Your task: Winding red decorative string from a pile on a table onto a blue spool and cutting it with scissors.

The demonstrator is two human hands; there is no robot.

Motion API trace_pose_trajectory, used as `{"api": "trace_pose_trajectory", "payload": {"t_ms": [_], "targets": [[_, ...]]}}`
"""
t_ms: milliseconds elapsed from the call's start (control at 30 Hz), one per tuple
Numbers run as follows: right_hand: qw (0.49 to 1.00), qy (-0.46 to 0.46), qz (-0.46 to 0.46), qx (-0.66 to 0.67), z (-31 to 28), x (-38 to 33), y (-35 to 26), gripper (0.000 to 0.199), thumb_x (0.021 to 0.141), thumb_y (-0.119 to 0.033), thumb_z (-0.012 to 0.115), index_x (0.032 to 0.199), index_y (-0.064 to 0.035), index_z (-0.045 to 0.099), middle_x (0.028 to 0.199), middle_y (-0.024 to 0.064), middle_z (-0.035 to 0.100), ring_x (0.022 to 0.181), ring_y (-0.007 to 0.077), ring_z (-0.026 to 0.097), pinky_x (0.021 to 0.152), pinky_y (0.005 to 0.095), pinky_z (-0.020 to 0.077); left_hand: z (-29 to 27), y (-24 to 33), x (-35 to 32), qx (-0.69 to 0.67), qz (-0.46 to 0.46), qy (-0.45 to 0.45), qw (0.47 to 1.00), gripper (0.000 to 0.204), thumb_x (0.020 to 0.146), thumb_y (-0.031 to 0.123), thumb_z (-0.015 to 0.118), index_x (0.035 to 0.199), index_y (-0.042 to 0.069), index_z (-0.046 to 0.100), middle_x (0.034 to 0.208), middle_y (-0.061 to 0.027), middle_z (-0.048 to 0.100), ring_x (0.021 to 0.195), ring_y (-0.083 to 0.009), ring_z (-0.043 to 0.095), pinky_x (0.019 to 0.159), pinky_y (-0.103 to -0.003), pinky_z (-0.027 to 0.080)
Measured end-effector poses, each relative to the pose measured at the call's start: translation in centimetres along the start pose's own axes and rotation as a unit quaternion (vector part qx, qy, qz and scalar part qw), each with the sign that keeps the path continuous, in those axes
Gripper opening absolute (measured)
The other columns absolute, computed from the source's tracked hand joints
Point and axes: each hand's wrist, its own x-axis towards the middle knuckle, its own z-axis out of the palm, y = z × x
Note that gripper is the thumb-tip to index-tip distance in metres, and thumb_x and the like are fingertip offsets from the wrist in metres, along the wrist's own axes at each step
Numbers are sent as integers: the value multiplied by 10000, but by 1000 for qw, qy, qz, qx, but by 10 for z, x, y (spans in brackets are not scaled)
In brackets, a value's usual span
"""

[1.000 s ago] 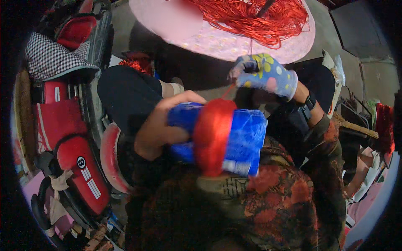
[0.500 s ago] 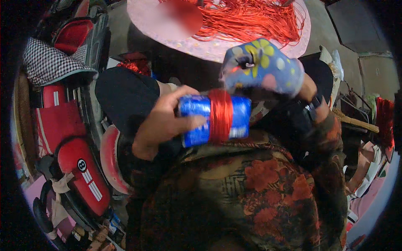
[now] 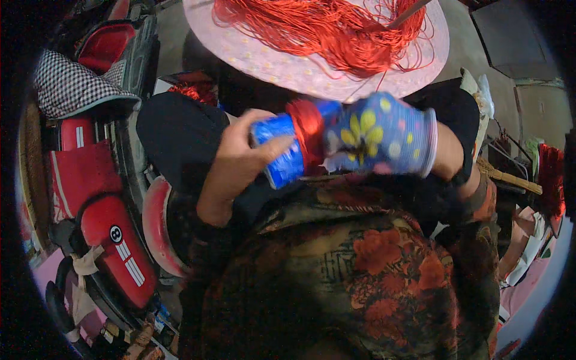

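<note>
My bare left hand [image 3: 237, 156] grips a blue plastic-wrapped block [image 3: 284, 163] at its left end, thumb across the top. A thick band of red cord [image 3: 308, 135] is wound around the block's middle. My right hand [image 3: 381, 135], in a blue flowered glove, is curled at the block's right end and partly covers it. A strand runs from the gloved hand up to a heap of loose red cord [image 3: 336, 36] on a pink round table [image 3: 276, 63]. Motion blurs the gloved fingertips, and the strand inside them is hidden.
A thin rod [image 3: 408, 15] stands in the cord heap. At left are a red-and-black ride-on seat [image 3: 120, 252] and a checked cloth [image 3: 78, 87]. A straw broom [image 3: 510, 177] and hanging red cord [image 3: 551, 180] are at right. My dark-trousered knees flank the work.
My gloved right hand has come down and in against the block's right end. The block has tilted, its right end raised. The cord heap has shifted in view.
</note>
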Motion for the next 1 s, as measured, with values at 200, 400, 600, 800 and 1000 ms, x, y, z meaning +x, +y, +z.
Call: {"api": "trace_pose_trajectory", "payload": {"t_ms": [200,400,600,800,1000], "targets": [[971,64,131,191,-9,7,36,257,833,-283,714,920,-46,670,786,59,675,727,154,641,684,299,501,-8,6,-20,-110,2,-208,972,459,766,289,766,1098,30,584,949,-31,610,872,-112,580,779,-304,500],[940,130,231,214,31,-32,23,255,914,-247,622,1078,-53,650,900,93,693,794,222,665,725,332,513,-8,12,-27,-450,94,59,886,384,805,236,726,1100,29,595,959,-39,613,874,-113,583,774,-300,501],[996,22,71,-49,5,-5,-13,110,844,-184,646,816,-79,628,738,123,627,706,338,621,607,382,500,1,9,-5,29,63,98,993,390,786,227,749,1082,20,602,925,-36,608,852,-103,578,748,-287,504],[950,0,216,226,-17,15,9,193,809,-219,728,836,-47,645,778,41,655,674,152,599,630,286,463,2,22,-13,16,-43,-160,986,503,706,266,788,1093,14,591,906,-18,593,846,-96,569,766,-286,500],[903,99,281,309,17,-25,40,254,933,-275,584,1005,-38,643,852,60,651,776,161,625,714,300,487,-5,34,-22,-336,34,-166,927,495,763,268,711,1170,23,571,1058,-87,627,979,-196,600,832,-341,510]]}}
